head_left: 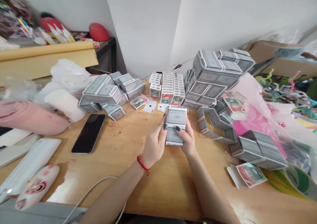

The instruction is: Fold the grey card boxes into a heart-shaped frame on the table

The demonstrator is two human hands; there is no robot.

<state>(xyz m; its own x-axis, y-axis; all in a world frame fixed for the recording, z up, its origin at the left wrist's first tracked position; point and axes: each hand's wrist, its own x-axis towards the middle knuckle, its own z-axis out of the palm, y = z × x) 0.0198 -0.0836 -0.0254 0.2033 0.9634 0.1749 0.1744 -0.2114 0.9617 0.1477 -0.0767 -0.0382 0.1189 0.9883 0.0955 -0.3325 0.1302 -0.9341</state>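
Both hands hold a block of grey-backed playing cards above the middle of the wooden table; two patterned panels show, one above the other. My left hand, with a red string bracelet at its wrist, grips the block's left side. My right hand wraps the right side, its thumb lying across the lower panel. The fingers beneath are hidden. Just beyond, two face-up playing cards, a club and a red-suit card, lie before rows of upright card packs. A flat card pack rests beside them.
Grey card-patterned blocks are piled at left and stacked high at right. An angular card frame stands right of my hands. An opened card box lies front right. A phone and white cable are at left.
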